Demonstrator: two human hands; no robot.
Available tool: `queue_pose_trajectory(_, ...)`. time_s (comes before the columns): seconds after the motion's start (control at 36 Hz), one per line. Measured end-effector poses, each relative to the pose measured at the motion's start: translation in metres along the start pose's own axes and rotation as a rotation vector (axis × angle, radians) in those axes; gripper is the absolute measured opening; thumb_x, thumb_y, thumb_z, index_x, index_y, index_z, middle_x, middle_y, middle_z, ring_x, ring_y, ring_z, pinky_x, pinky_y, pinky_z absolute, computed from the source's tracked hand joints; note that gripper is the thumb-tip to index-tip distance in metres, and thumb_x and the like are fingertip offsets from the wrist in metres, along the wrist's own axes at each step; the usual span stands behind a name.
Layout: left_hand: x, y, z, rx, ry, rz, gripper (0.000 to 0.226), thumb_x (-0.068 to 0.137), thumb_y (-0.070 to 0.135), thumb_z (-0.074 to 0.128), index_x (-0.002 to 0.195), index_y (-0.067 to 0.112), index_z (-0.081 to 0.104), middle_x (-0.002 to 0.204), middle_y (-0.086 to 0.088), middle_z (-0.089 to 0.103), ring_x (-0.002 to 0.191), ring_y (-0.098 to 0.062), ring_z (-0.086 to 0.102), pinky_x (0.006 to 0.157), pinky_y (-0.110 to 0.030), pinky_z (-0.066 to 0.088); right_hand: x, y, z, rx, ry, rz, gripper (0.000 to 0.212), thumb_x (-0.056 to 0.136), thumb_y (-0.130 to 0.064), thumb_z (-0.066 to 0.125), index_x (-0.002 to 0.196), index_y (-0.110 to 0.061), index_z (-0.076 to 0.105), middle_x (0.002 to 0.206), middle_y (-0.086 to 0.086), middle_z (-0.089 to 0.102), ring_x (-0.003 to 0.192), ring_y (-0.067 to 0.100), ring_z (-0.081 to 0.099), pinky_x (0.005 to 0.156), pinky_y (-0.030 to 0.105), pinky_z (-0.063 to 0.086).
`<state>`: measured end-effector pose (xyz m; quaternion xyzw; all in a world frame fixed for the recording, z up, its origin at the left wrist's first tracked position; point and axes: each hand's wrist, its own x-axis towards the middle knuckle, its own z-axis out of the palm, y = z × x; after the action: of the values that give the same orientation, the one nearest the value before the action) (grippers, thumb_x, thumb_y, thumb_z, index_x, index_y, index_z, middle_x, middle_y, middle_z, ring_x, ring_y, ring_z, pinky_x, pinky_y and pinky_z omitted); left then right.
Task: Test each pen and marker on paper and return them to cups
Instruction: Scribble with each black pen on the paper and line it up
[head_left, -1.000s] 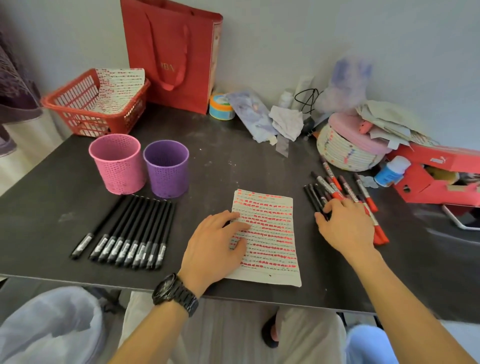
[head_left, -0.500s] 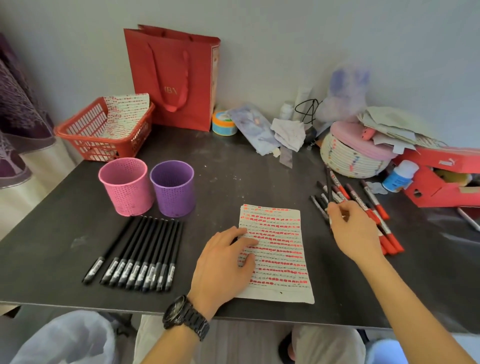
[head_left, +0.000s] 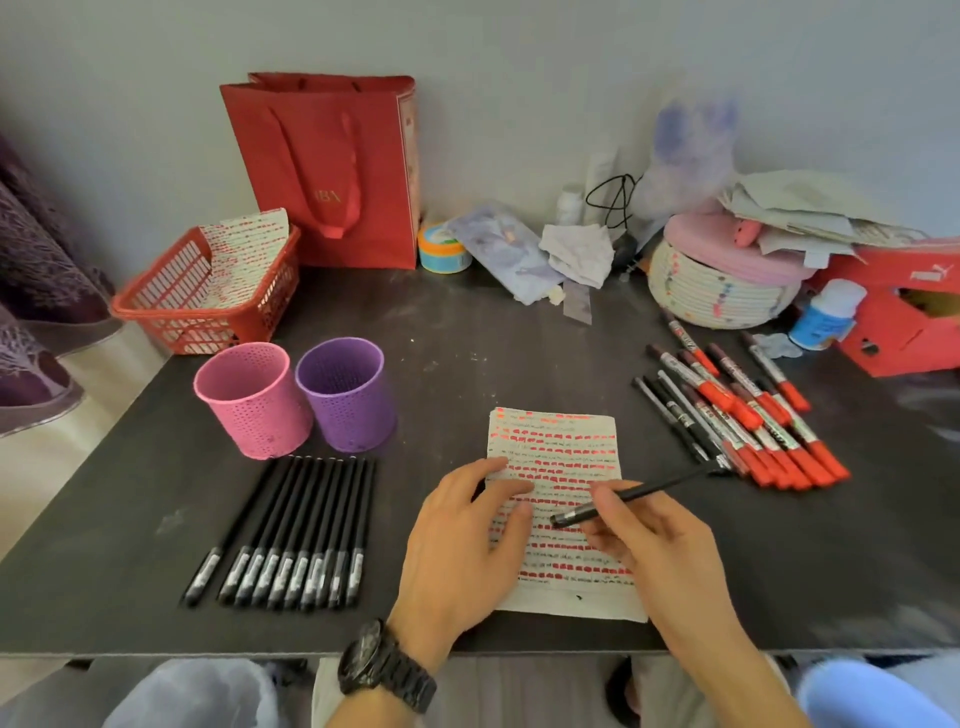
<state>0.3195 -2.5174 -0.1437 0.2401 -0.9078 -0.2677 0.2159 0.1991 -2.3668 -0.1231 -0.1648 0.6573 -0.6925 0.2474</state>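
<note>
A sheet of paper covered in red marks lies on the dark table. My left hand rests flat on its left edge, fingers spread. My right hand pinches a black pen above the paper, its capped end pointing left. A row of several black pens lies left of the paper. A pink cup and a purple cup stand behind that row. To the right lie several red-capped markers and a few black pens.
Along the back wall stand a red basket with paper, a red gift bag, a tape roll, a woven round box and a red shoebox. The table's front edge runs near my wrists.
My right hand lifted a black pen from the right-hand pile and brought it left over the paper. The left hand stayed on the sheet. The camera tilted downward.
</note>
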Motion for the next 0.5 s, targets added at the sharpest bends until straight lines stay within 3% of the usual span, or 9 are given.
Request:
queue_pose_trajectory(0.14,-0.005,0.006,-0.001,0.039,0.020,0.206,0.050,0.097,0.066,0.044,0.122,0.031,0.068,0.131,0.016,0.060,0.124,-0.005,0.052,0.104,-0.026,0.039,-0.004,0.000,0.001,-0.052,-0.081,-0.052,0.021,0.072,-0.031,0.083,0.092,-0.032,0.076,0.096,0.000,0.079,0.085,0.017,0.077,0.067,0.020,0.059)
queue_pose_trajectory(0.25,-0.007,0.008,0.003,0.155,0.052,0.355,0.032,0.099,0.050,0.052,0.115,0.029,0.071,0.113,0.014,0.069,0.105,-0.009,0.062,0.087,-0.027,0.049,-0.008,0.002,0.006,-0.105,-0.141,-0.051,0.020,0.073,-0.040,0.079,0.093,-0.042,0.079,0.090,-0.007,0.080,0.082,0.009,0.076,0.067,0.015,0.056)
queue_pose_trajectory(0.36,-0.008,0.010,0.002,0.187,0.042,0.300,0.029,0.100,0.038,0.047,0.112,0.024,0.069,0.108,0.011,0.070,0.093,-0.010,0.061,0.076,-0.027,0.050,-0.009,0.004,0.007,-0.142,-0.128,-0.080,0.014,0.074,-0.051,0.073,0.082,-0.041,0.080,0.071,-0.006,0.075,0.063,0.003,0.069,0.060,0.012,0.051)
queue_pose_trajectory(0.5,-0.011,0.013,0.002,0.142,-0.031,0.252,0.033,0.103,0.041,0.040,0.094,0.019,0.062,0.089,0.007,0.064,0.076,-0.013,0.056,0.065,-0.031,0.047,-0.008,0.007,0.005,-0.107,-0.192,-0.084,0.016,0.080,-0.043,0.072,0.089,-0.034,0.081,0.077,0.003,0.076,0.064,0.007,0.068,0.061,0.016,0.052)
